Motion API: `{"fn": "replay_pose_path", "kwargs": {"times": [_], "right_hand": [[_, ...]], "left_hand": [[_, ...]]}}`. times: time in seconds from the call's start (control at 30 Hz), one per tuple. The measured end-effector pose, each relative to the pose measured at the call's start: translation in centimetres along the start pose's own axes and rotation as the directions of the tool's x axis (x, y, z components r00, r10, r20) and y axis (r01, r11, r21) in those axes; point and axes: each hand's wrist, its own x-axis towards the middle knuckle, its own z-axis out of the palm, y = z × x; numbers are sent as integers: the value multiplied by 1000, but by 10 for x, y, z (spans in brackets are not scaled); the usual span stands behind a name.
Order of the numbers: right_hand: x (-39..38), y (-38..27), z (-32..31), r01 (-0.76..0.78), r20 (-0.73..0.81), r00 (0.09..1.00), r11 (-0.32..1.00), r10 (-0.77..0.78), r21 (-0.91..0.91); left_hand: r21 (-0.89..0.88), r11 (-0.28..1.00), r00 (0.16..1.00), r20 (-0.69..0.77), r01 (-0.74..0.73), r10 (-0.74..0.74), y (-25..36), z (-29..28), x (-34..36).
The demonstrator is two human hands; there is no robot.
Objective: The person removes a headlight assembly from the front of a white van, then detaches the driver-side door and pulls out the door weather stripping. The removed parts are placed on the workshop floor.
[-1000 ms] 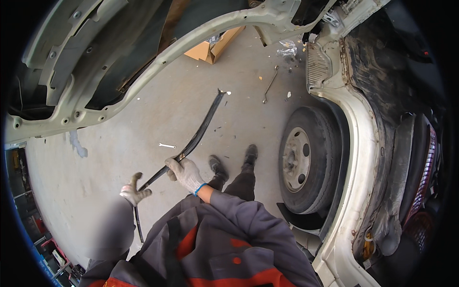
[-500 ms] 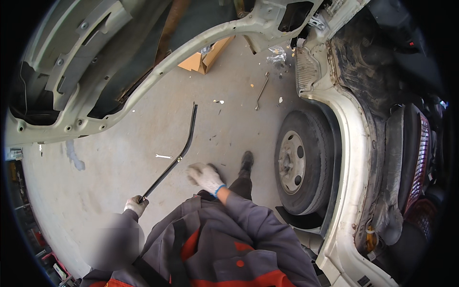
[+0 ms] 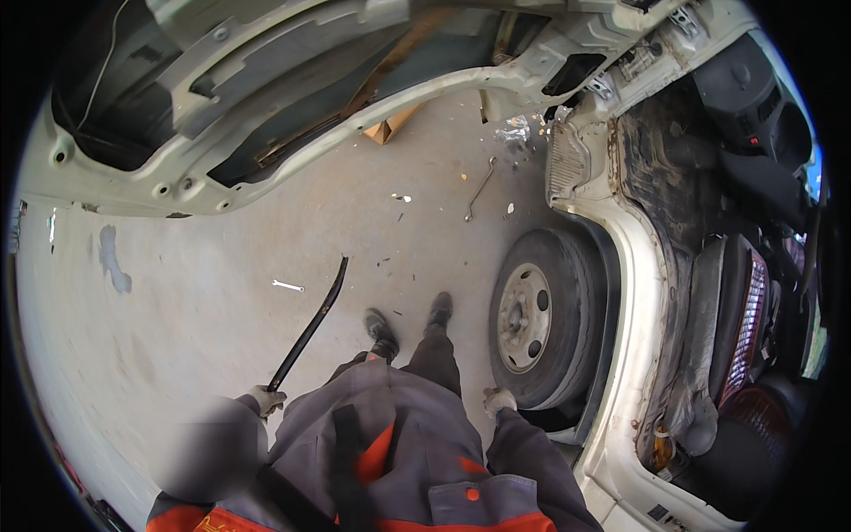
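Observation:
My left hand [image 3: 263, 399], in a pale work glove, is closed around one end of a long, dark curved strip [image 3: 310, 335]. The strip is narrow, looks like a channel, and slants away over the floor, with its far end bent. My right hand [image 3: 499, 402], gloved in white, hangs low beside the near edge of a vehicle's wheel [image 3: 523, 317]. Its fingers look loosely apart and nothing shows in them. Whether it touches the tyre I cannot tell.
An open vehicle door frame [image 3: 292, 168] spans the far left. The pale door sill [image 3: 631, 355] runs down the right, with a seat [image 3: 745, 328] inside. On the concrete lie a small wrench [image 3: 287, 285], a longer wrench [image 3: 480, 190] and scattered debris; a cardboard box [image 3: 390, 126] stands beyond.
My right hand has gone from in front of my body to beside the wheel at the right. The strip has come nearer in my left hand, and the view has shifted.

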Motion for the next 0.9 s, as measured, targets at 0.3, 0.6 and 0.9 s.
{"fn": "replay_pose_path", "kwargs": {"times": [0.3, 0.6, 0.9], "right_hand": [[-98, -107, -35, -122, -35, 988, 896, 151, 427], [-146, -113, -4, -149, -67, 971, 806, 228, 573], [-103, -167, 103, -75, -80, 976, 666, 200, 743]], "left_hand": [[-131, 987, 992, 76, -89, 100, -12, 17, 46], [-1, 1000, 999, -47, -22, 21, -30, -20, 57], [167, 986, 974, -227, 19, 19, -74, -79, 35]]}}
